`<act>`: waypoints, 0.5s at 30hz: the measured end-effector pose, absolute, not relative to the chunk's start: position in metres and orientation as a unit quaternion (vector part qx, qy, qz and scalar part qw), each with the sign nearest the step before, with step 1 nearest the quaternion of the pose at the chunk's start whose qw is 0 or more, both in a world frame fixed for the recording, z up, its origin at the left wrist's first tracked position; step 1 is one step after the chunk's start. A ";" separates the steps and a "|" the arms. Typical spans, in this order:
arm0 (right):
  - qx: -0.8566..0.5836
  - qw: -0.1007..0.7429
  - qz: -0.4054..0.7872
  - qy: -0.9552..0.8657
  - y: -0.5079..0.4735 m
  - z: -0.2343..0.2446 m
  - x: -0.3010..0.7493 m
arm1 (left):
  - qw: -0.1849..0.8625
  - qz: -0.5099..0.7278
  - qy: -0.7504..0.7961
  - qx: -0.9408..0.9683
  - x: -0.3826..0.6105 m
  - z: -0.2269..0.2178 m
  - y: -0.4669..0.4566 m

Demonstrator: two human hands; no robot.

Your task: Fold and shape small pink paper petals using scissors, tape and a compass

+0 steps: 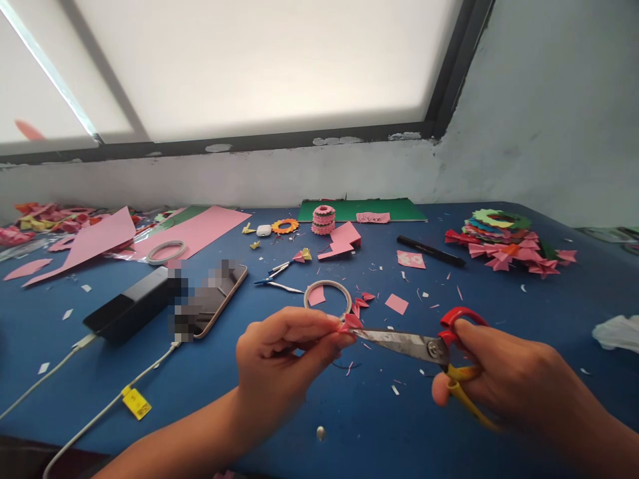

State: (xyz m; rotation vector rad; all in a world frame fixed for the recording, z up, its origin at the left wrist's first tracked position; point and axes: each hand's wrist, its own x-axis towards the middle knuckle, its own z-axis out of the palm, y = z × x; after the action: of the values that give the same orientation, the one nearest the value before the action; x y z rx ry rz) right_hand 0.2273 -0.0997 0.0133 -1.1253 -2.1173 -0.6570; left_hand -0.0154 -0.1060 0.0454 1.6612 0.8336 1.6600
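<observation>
Between the thumb and fingers of my left hand (284, 359) is a small folded piece of pink paper (353, 321). My right hand (514, 372) grips scissors (409, 342) by their red and yellow handles. The blades point left, and their tips touch the pink paper at my left fingertips. Just behind my left hand, a roll of tape (328, 285) lies flat on the table. Folded pink paper petals (362, 303) and a pink paper square (397, 304) rest close by.
The blue table (279, 439) carries scattered paper scraps. At left lie a phone (219, 303), a black power bank (132, 306) and white cables. A black pen (432, 251) and stacked paper rings with pink flowers (509, 243) are at right. A green board (389, 209) sits by the wall.
</observation>
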 end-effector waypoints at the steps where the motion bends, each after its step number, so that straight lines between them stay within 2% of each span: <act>1: -0.420 0.310 -0.269 -0.810 -0.100 0.013 0.227 | 0.314 0.632 0.314 0.635 -0.016 0.045 -0.106; 4: -0.409 0.284 -0.304 -0.812 -0.099 0.012 0.228 | 0.301 0.633 0.308 0.643 -0.016 0.045 -0.105; 15: -0.399 0.276 -0.318 -0.815 -0.099 0.015 0.227 | 0.291 0.636 0.284 0.656 -0.018 0.045 -0.104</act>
State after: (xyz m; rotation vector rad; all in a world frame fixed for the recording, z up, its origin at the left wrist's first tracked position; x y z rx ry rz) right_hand 0.2271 -0.0993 0.0152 -1.0714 -2.1884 -0.8544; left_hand -0.0179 -0.1043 0.0446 1.7481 0.7560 1.6961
